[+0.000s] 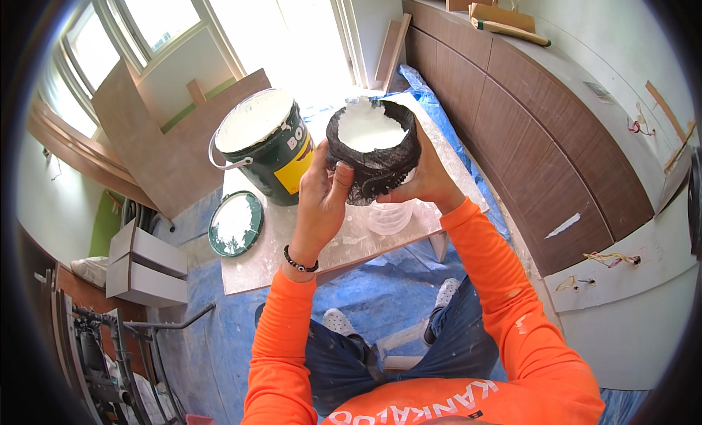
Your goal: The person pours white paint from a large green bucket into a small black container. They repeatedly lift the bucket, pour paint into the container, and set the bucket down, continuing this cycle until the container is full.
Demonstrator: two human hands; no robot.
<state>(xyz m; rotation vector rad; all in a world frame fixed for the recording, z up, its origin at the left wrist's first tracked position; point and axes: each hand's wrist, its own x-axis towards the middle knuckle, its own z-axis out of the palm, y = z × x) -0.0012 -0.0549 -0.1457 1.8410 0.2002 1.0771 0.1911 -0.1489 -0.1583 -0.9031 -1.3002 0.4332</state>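
Note:
Black mesh fabric (378, 164) is stretched over the rim and side of a round container whose body is mostly hidden, with white paint (373, 130) in its top. My left hand (326, 197) holds its left side, thumb up; my right hand (430, 175) grips its right side. Below, a clear plastic tub (386, 217) rests on a low paint-spotted table (323, 252). Left of my hands stands a dark green paint bucket (269, 161), uncovered, white paint inside, its handle hanging to the left. A green lid (236, 223) smeared with white paint lies beside the bucket.
Blue plastic sheeting (219, 310) covers the floor. Brown panelled cabinets (526, 129) run along the right, near exposed wires (611, 257). Wood boards (140, 145) lean by the windows. White boxes (151, 274) and a metal frame (129, 337) stand at the left.

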